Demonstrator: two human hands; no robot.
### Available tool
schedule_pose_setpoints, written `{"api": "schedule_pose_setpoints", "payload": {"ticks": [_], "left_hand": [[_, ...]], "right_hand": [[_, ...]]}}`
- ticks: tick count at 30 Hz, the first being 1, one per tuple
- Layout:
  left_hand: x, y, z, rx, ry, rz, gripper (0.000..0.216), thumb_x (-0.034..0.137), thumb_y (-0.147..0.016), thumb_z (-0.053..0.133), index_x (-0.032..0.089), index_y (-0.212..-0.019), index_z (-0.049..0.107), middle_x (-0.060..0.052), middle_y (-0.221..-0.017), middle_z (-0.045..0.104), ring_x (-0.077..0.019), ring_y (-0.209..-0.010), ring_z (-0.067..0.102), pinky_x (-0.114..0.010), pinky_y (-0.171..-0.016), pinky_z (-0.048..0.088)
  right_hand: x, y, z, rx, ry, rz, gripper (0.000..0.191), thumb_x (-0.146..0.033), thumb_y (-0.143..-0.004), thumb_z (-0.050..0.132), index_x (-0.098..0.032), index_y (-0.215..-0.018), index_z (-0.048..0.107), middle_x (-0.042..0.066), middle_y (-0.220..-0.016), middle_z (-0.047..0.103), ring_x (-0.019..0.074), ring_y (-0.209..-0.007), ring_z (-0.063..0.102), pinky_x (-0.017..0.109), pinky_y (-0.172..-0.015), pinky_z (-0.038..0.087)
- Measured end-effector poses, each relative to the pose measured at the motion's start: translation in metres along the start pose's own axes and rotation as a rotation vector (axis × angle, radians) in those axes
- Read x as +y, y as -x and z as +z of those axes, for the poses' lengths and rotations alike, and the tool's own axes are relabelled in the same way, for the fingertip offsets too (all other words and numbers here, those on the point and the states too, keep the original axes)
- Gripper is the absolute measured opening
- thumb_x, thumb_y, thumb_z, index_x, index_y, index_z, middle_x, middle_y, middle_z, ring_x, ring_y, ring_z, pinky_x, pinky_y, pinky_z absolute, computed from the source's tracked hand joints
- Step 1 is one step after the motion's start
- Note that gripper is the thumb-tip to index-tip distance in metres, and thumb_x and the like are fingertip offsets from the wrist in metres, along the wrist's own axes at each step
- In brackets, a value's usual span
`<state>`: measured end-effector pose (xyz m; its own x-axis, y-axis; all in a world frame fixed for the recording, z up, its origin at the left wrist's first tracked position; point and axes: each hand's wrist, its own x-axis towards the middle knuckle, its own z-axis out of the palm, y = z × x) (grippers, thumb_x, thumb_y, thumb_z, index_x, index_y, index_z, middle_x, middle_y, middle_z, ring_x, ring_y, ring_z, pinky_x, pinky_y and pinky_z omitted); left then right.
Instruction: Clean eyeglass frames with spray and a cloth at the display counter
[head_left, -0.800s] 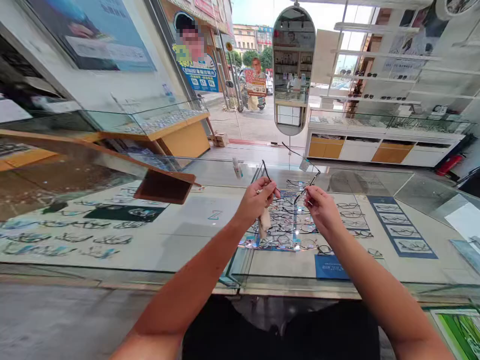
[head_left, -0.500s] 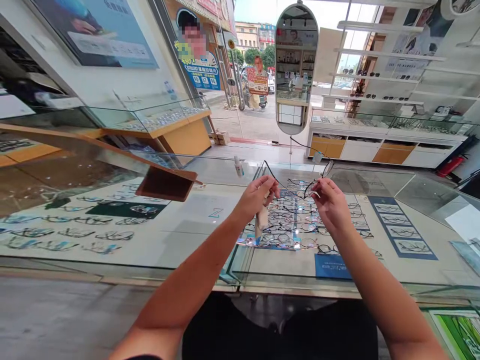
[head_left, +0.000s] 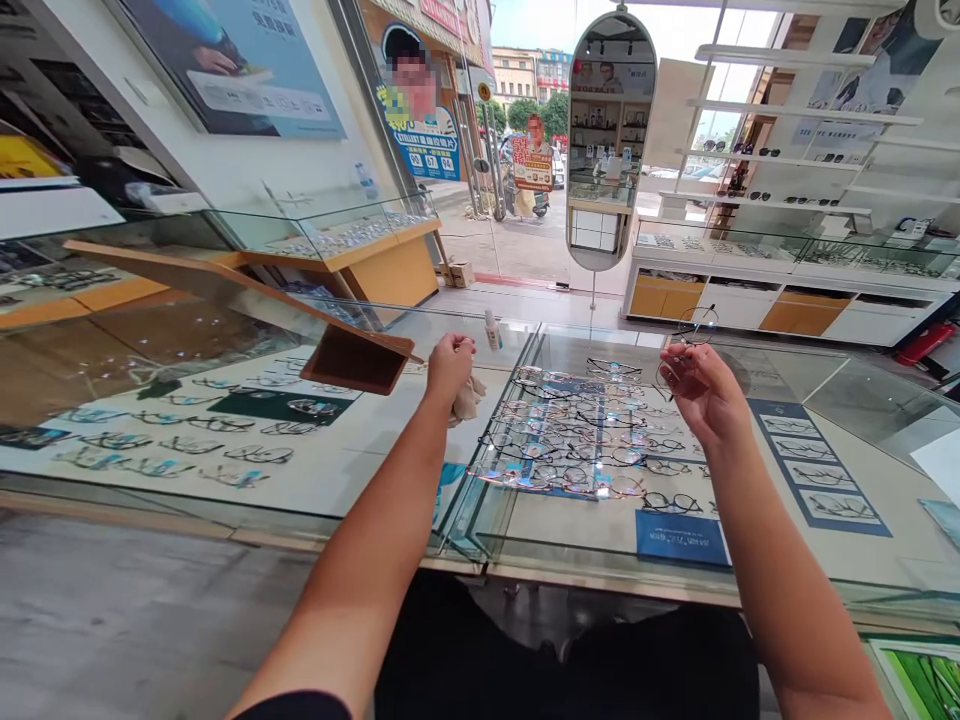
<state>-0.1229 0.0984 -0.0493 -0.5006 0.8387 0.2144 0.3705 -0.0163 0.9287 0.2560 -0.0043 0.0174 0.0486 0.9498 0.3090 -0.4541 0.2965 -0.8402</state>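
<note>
My left hand [head_left: 450,368] is closed over the glass counter, with a crumpled beige cloth [head_left: 468,400] hanging below its fingers. Off to the right, my right hand [head_left: 703,388] pinches a pair of thin-framed eyeglasses [head_left: 697,322]. One round lens stands above the fingers, and part of the frame is hidden behind them. Between and below the hands, rows of eyeglasses [head_left: 570,430] lie on the display counter. A small white spray bottle [head_left: 492,330] stands just beyond my left hand.
A brown-framed table mirror [head_left: 352,358] leans on the left counter. More eyeglasses [head_left: 259,455] lie in the case there. A blue card [head_left: 682,538] is near the front edge. An oval mirror [head_left: 609,150] stands beyond the counter, and a fire extinguisher [head_left: 926,345] is at far right.
My hands have moved apart. The left hand has gone left with the cloth; the right hand has shifted right, carrying the eyeglasses, which have turned in its fingers. The view has swung slightly left.
</note>
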Motion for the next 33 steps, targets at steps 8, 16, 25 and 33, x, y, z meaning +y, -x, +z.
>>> {"api": "schedule_pose_setpoints", "payload": {"ticks": [8,16,25,33], "left_hand": [[-0.017,-0.003,0.015,-0.026,-0.276,0.071,0.027,0.037,-0.099,0.060,0.021,-0.111,0.078,-0.019,-0.151,0.065,-0.0399,-0.147,0.052,-0.059,-0.125,0.037],[-0.021,-0.009,0.039,-0.193,-0.480,0.170,0.054,0.055,-0.108,0.048,0.033,-0.152,0.069,-0.011,-0.184,0.026,-0.0387,-0.168,0.024,-0.062,-0.134,0.022],[-0.029,-0.023,0.047,-0.215,-0.455,0.212,0.049,0.047,-0.106,0.050,0.029,-0.144,0.076,-0.013,-0.163,0.060,-0.0403,-0.157,0.041,-0.061,-0.132,0.027],[0.002,0.002,0.029,0.100,-0.253,0.458,0.038,0.035,-0.104,0.056,0.020,-0.131,0.080,-0.018,-0.144,0.066,-0.0381,-0.143,0.057,-0.055,-0.126,0.034]], "right_hand": [[0.008,-0.009,-0.008,0.054,0.034,0.010,0.052,-0.054,-0.054,0.106,-0.026,-0.072,0.067,-0.001,-0.087,0.078,0.0144,-0.085,0.072,0.022,-0.072,0.061],[0.010,-0.012,-0.010,0.060,0.032,0.038,0.051,-0.052,-0.053,0.106,-0.025,-0.074,0.068,-0.001,-0.087,0.077,0.0119,-0.081,0.069,0.021,-0.071,0.058],[0.011,-0.005,-0.002,0.035,0.052,0.078,0.051,-0.052,-0.056,0.105,-0.024,-0.074,0.066,0.001,-0.089,0.077,0.0135,-0.084,0.067,0.024,-0.074,0.056],[0.025,-0.005,0.002,0.226,0.233,-0.069,0.043,-0.054,-0.064,0.093,-0.023,-0.079,0.067,0.004,-0.091,0.078,0.0164,-0.084,0.066,0.030,-0.077,0.052]]}}
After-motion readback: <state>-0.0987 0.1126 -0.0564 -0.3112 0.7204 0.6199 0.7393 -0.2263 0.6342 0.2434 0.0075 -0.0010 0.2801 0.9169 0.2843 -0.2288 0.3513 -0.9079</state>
